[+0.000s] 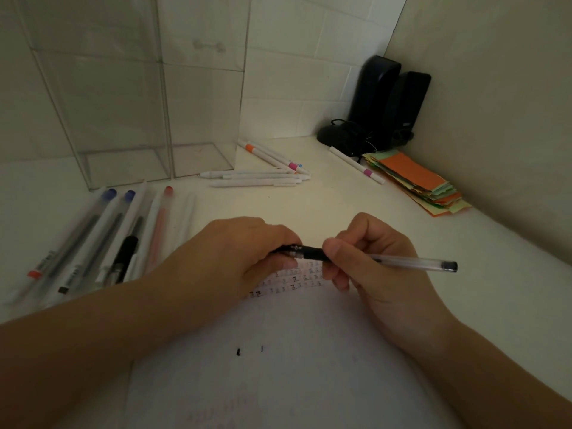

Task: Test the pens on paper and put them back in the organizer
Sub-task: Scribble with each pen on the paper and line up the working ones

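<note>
I see both hands meeting over the paper point(278, 366); the left hand point(244, 246) curls its fingers round the black cap end of a clear pen point(402, 261), and the right hand point(368, 255) pinches the same pen just beside it, thumb on top — the transparent barrel sticks out to the right with a dark plug at its tip, held above the sheet; the paper lies on the pale worktop point(309, 199) and carries rows of small marks under the hands and two short black strokes nearer me; to the left a row of capped pens point(108, 239) lies side by side; behind them stands the clear organizer point(130, 119) — white pens point(263, 178) lie loose beside it; coloured paper slips point(421, 181) sit stacked at far right.
</note>
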`<state>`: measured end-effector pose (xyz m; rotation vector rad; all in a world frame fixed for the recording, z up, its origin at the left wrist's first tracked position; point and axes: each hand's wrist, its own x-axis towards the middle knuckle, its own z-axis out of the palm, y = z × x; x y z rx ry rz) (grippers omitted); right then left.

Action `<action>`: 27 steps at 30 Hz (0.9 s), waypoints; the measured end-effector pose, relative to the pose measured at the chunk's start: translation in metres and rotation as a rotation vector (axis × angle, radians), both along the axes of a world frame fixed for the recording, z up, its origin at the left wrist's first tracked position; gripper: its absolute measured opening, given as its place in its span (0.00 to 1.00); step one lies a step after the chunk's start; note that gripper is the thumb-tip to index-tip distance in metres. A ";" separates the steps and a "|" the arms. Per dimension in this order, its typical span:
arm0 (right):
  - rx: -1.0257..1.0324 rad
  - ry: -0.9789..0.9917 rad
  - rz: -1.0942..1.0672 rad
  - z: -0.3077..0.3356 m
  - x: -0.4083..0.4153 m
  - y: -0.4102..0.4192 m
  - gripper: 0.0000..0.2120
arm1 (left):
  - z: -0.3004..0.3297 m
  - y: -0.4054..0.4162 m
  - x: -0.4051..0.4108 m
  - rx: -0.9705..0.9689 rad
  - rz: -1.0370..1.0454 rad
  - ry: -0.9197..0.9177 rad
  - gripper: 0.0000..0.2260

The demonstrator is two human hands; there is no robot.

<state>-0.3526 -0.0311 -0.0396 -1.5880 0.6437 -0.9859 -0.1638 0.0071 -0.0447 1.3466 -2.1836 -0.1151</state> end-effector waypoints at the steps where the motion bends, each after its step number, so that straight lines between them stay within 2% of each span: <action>1: 0.011 -0.008 0.008 0.000 0.000 0.000 0.07 | 0.001 0.001 -0.001 -0.014 0.002 -0.017 0.15; 9: 0.102 0.010 -0.019 0.004 0.004 0.003 0.05 | 0.003 0.011 -0.006 0.021 0.025 -0.096 0.13; 12: 0.258 -0.105 -0.237 0.006 0.001 -0.004 0.18 | 0.007 0.016 -0.009 -0.019 0.082 -0.154 0.17; 15: 0.259 -0.038 -0.474 0.008 -0.008 -0.013 0.13 | 0.014 0.012 -0.002 -0.048 0.222 -0.201 0.12; 17: 0.222 0.043 -0.477 0.005 -0.009 -0.015 0.07 | 0.013 0.006 0.008 0.083 0.348 -0.207 0.09; 21: 0.004 0.314 -0.379 0.000 -0.001 -0.012 0.04 | 0.018 0.002 0.020 0.240 0.412 -0.217 0.05; 27: -0.096 0.441 -0.348 -0.002 0.000 -0.014 0.04 | 0.032 0.004 0.030 0.590 0.481 -0.363 0.15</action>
